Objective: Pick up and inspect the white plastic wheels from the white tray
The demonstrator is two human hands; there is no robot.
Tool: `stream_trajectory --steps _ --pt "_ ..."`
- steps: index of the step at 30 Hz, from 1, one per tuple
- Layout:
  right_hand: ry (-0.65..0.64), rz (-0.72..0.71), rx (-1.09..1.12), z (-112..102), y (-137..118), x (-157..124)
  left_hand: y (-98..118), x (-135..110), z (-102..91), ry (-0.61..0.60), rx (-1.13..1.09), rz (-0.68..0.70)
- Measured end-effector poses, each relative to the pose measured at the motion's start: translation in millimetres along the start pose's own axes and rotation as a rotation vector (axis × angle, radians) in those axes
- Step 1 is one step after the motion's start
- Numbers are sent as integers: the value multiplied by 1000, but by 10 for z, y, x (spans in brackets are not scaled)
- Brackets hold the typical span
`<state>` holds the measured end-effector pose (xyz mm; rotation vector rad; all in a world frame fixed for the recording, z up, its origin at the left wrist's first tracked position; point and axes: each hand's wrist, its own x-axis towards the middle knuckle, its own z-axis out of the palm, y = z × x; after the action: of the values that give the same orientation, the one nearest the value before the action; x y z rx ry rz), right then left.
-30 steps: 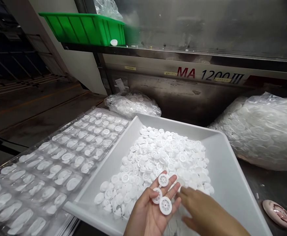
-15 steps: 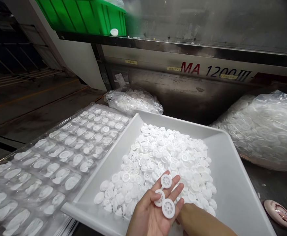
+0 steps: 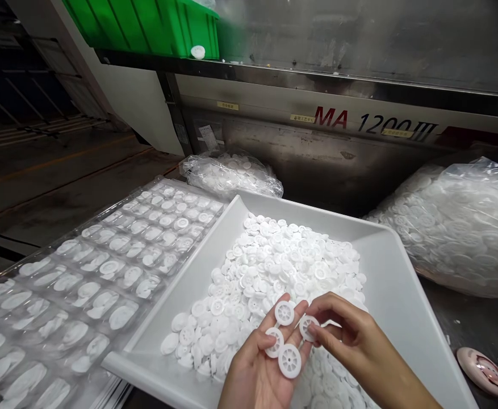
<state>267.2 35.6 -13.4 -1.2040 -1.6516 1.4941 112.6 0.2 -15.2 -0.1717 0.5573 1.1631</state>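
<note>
My left hand (image 3: 257, 363) is palm up over the tray, holding three small white spoked plastic wheels (image 3: 289, 360) on its palm and fingers, the thumb pressing on one. Between thumb and fingers, my right hand (image 3: 351, 335) pinches another white plastic wheel (image 3: 308, 328), right at the left fingertips. Below both hands, a big pile of similar white plastic wheels (image 3: 274, 272) fills the middle of a light grey tray (image 3: 385, 267). Part of the pile is hidden behind my hands.
Left of the tray lies a clear blister tray (image 3: 108, 267) with white discs in its pockets. Clear bags of white parts sit behind (image 3: 235, 173) and at right (image 3: 457, 233). A green crate (image 3: 146, 28) rests on the machine ledge. A pink oval object (image 3: 482, 372) lies at lower right.
My right hand has risen out of the pile with a plastic wheel in its fingers and come up to the left fingertips. The left hand has shifted slightly left with its three wheels.
</note>
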Motion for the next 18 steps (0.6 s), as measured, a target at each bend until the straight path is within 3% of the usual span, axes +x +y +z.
stream_trajectory --steps 8,18 --pt "-3 48 83 1 24 23 -21 23 3 64 8 46" --pt "9 81 52 -14 32 42 -17 35 -20 44 66 50"
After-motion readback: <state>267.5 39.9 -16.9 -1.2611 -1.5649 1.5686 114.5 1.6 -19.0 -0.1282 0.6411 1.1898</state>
